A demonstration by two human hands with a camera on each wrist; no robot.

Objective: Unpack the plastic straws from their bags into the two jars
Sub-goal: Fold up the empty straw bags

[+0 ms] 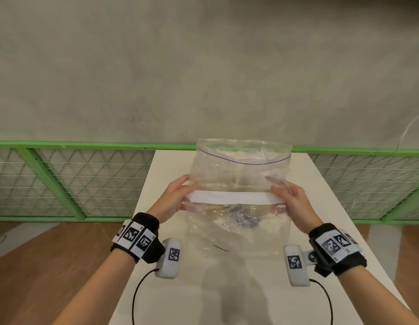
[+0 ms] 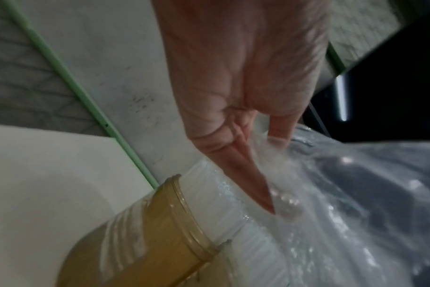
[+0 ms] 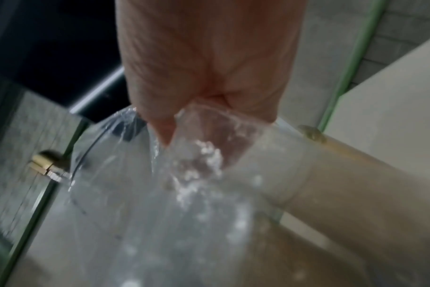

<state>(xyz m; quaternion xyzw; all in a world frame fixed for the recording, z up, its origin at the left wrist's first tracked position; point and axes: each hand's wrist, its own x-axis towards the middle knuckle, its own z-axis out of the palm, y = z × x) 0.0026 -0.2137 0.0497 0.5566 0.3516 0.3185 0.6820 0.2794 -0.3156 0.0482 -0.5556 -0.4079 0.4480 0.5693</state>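
Both hands hold up a clear zip bag [image 1: 241, 170] above the white table [image 1: 161, 174]; it has a purple zip line at its far end and a white strip across its middle. My left hand [image 1: 187, 194] pinches the bag's left edge, and my right hand [image 1: 277, 193] grips the right edge. In the left wrist view the left hand [image 2: 265, 136] pinches the film just above an amber jar [image 2: 145, 229] with white straws [image 2: 236, 213] sticking out of its mouth. The right hand [image 3: 174, 132] clutches crumpled film in the right wrist view, beside a tan jar [image 3: 344, 186]. In the head view the bag hides both jars.
A green mesh fence [image 1: 63, 181] runs behind the table in front of a grey wall. Wooden floor lies on both sides of the narrow table. A brass padlock [image 3: 43, 165] hangs on the fence. Something dark bluish [image 1: 243, 216] shows blurred through the bag.
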